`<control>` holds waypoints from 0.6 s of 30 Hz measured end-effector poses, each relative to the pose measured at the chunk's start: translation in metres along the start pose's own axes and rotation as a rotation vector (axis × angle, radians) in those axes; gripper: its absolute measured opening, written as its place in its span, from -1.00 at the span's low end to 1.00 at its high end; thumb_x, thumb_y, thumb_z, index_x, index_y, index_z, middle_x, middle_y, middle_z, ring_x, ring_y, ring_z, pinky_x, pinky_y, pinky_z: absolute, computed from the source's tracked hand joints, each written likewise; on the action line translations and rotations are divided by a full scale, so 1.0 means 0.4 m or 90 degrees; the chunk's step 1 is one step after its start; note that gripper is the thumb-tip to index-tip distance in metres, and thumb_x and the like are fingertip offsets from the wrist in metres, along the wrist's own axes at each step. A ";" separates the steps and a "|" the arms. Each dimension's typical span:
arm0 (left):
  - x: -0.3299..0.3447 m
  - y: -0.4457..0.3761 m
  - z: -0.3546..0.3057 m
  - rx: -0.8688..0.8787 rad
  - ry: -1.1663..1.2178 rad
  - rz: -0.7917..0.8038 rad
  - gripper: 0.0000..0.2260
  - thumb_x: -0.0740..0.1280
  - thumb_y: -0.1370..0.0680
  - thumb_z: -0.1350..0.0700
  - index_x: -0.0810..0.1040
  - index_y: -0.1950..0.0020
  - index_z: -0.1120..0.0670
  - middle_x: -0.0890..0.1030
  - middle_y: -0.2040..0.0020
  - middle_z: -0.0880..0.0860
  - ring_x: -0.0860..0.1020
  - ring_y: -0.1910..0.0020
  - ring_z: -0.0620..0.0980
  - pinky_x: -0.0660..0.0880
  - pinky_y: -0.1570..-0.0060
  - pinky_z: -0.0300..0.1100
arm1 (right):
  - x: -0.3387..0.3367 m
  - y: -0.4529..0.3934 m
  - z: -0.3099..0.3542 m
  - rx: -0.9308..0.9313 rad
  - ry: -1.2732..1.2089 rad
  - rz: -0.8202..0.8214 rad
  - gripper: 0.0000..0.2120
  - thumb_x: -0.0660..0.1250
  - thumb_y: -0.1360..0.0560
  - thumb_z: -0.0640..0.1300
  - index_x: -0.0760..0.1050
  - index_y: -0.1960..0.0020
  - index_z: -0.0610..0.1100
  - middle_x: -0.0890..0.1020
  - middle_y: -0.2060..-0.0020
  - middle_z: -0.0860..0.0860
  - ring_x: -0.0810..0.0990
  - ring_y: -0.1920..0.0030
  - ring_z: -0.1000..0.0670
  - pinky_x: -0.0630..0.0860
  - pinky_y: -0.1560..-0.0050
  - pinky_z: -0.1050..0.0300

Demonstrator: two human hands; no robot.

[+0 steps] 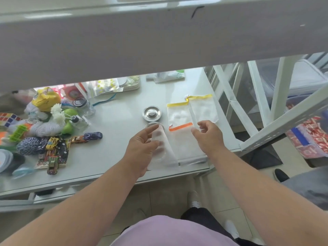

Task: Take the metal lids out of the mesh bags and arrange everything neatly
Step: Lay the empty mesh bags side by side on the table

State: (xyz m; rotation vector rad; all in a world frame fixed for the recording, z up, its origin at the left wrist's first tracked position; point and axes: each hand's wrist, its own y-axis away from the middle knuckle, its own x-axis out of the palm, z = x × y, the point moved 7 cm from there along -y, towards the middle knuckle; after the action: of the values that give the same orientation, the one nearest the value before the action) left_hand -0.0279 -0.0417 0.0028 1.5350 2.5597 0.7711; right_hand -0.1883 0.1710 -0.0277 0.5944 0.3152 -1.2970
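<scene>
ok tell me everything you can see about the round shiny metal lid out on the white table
The round shiny metal lid is a shallow silvery disc with a raised rim and a small round knob at its centre. It lies flat on the white table, knob up, outside any bag. It sits just beyond the translucent mesh bag under the left hand, and left of the yellow-trimmed mesh bag. Nothing is gripping it, and whether the nearer bag's top touches its rim cannot be told.
</scene>
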 end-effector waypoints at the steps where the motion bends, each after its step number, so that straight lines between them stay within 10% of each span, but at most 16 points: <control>1: 0.026 -0.002 -0.005 0.001 0.004 0.013 -0.52 0.45 -0.56 0.38 0.74 -0.28 -0.16 0.62 -0.37 0.15 0.66 -0.17 0.12 0.68 -0.20 0.22 | 0.005 0.012 -0.002 0.035 -0.065 0.038 -0.69 0.44 -0.51 0.10 0.59 -0.18 -0.01 0.67 -0.08 -0.01 0.66 -0.08 -0.02 0.62 -0.06 0.09; 7: 0.212 -0.046 -0.015 0.005 0.037 0.114 -0.50 0.48 -0.53 0.43 0.75 -0.27 -0.12 0.66 -0.24 0.05 0.75 -0.05 -0.01 0.70 0.02 -0.10 | 0.020 0.077 -0.013 0.349 -0.552 0.396 -0.50 0.45 -0.57 0.12 0.53 -0.36 -0.19 0.66 -0.26 -0.32 0.70 -0.20 -0.29 0.61 -0.28 -0.26; 12: 0.290 -0.127 0.032 0.004 -0.014 0.076 -0.52 0.43 -0.53 0.46 0.74 -0.25 -0.07 0.68 -0.20 0.09 0.73 0.01 -0.02 0.69 0.05 -0.11 | -0.103 -0.043 -0.032 0.168 -0.449 0.160 -0.68 0.43 -0.56 -0.36 0.54 -0.29 -0.20 0.67 0.07 -0.18 0.67 0.20 -0.06 0.66 0.10 0.02; 18: 0.376 -0.192 0.107 -0.031 -0.185 0.037 -0.58 0.40 -0.54 0.35 0.68 -0.31 -0.03 0.71 -0.08 0.09 0.65 0.14 0.01 0.70 -0.08 -0.03 | -0.201 -0.119 -0.072 0.044 0.010 0.014 -0.69 0.29 -0.57 -0.24 0.54 -0.26 0.02 0.63 0.11 0.00 0.63 0.12 -0.07 0.51 0.21 0.14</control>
State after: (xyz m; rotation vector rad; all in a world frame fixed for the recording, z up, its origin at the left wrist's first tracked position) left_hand -0.1531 0.0724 -0.0387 1.5807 2.2807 0.5624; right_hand -0.2515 0.2453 -0.0191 0.6652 0.2773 -1.2872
